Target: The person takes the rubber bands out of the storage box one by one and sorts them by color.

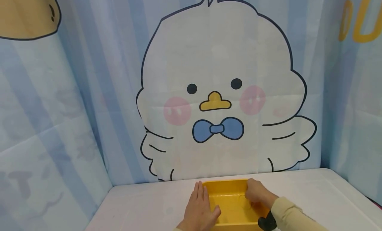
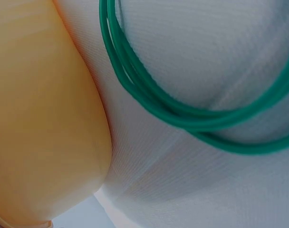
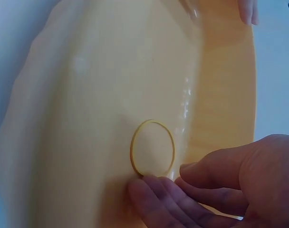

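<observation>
A yellow plastic tray [image 1: 229, 217] sits on the white table. My left hand [image 1: 199, 207] rests along its left side, fingers straight and thumb over the rim; its fingertips [image 3: 248, 12] show at the top of the right wrist view. Inside the tray's right part is my right hand [image 1: 259, 192]. In the right wrist view its curled fingers [image 3: 156, 197] are at the lower end of a thin yellow rubber band [image 3: 131, 151], a ring shape against the tray's floor. The fingertips hide that end of the band, so a pinch cannot be confirmed.
Loops of green cord [image 2: 182, 121] fill part of the left wrist view, beside the tray's outer wall [image 2: 44, 118] and a white ribbed surface [image 2: 220, 190]. A printed curtain [image 1: 119, 108] stands behind the table [image 1: 143, 207]. A black object [image 1: 267, 221] is at my right wrist.
</observation>
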`<state>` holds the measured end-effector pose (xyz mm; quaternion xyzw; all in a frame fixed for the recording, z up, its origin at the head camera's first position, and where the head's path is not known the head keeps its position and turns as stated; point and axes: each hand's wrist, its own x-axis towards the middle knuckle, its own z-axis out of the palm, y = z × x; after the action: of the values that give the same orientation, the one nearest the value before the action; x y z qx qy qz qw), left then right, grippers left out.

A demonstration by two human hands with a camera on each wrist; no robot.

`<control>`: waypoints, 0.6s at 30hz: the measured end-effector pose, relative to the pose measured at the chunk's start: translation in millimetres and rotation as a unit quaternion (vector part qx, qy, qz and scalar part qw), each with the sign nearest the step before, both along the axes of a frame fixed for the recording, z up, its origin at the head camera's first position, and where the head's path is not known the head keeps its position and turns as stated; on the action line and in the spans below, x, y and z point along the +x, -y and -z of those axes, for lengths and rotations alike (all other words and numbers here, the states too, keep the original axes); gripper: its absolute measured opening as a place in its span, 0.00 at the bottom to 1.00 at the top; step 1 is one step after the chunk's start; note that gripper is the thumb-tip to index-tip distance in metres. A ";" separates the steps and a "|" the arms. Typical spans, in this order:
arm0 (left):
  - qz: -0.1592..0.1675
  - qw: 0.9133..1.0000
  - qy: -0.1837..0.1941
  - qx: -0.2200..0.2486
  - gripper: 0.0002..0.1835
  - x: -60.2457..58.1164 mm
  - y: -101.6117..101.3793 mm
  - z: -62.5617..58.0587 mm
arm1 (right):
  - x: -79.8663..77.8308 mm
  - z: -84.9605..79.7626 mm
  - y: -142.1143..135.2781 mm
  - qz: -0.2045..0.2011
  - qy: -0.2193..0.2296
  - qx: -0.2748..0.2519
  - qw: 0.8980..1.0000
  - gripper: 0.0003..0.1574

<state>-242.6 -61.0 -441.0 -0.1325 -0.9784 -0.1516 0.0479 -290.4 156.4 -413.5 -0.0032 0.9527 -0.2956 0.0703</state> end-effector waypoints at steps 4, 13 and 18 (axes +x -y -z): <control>0.000 1.000 -0.002 -0.001 0.44 -0.5 -0.5 0.7 | 1.1 5.1 -0.5 0.000 -0.013 -0.012 1.000 0.09; -0.005 1.000 0.005 -0.008 0.44 0.2 -2.0 -0.9 | 4.8 18.8 -1.2 -0.011 -0.094 -0.003 0.995 0.11; -0.010 1.000 0.014 -0.011 0.44 -0.3 -2.2 -1.7 | 3.5 23.6 1.0 -0.017 -0.121 0.018 0.992 0.12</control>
<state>-242.9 -58.9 -439.3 -0.1207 -0.9818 -0.1426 0.0342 -286.8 155.4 -437.0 -0.0538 0.9591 -0.2750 -0.0403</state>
